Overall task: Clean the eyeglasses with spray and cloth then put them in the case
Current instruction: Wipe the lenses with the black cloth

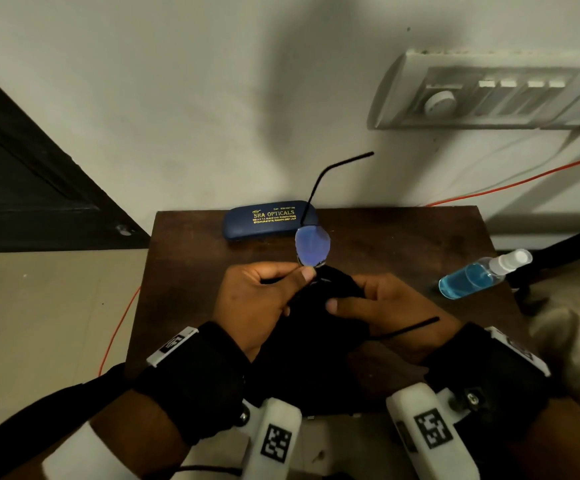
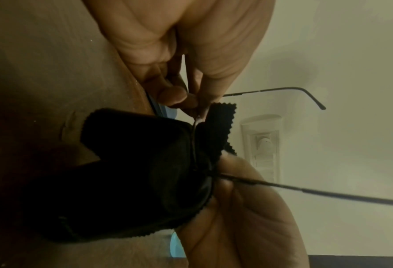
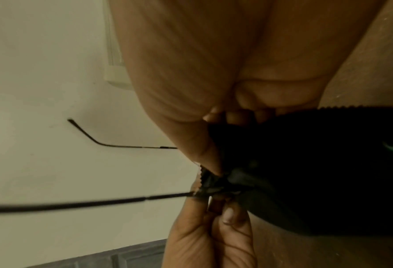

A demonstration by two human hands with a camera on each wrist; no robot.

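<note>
Both hands work above the middle of the brown tabletop (image 1: 402,237). Left hand (image 1: 257,299) pinches the eyeglasses (image 1: 312,245) at the lower rim of the exposed bluish lens, thumb and forefinger pressed together on it; the left fingers (image 2: 174,96) show the same pinch in the left wrist view. Right hand (image 1: 385,303) holds the black cloth (image 1: 316,327) wrapped over the other lens, thumb on top and fingers curled underneath (that lens is hidden by the cloth). In the right wrist view the right fingers (image 3: 255,98) are curled onto the cloth's pinked edge.

Glasses are held off the tabletop, temples unfolded: one arm sticks out toward 12 o'clock over the case, the other runs toward 4 o'clock across the right wrist.

Closed dark blue case (image 1: 267,221) with gold "SHA OPTICALS" print lies at 12 o'clock from the hands, near the far edge by the wall. Spray bottle (image 1: 478,275) with blue liquid lies on its side at 3 o'clock, near the right edge, apart from both hands.

Wall switch panel (image 1: 489,95) at 1 o'clock, orange cable (image 1: 523,181) running below it.
</note>
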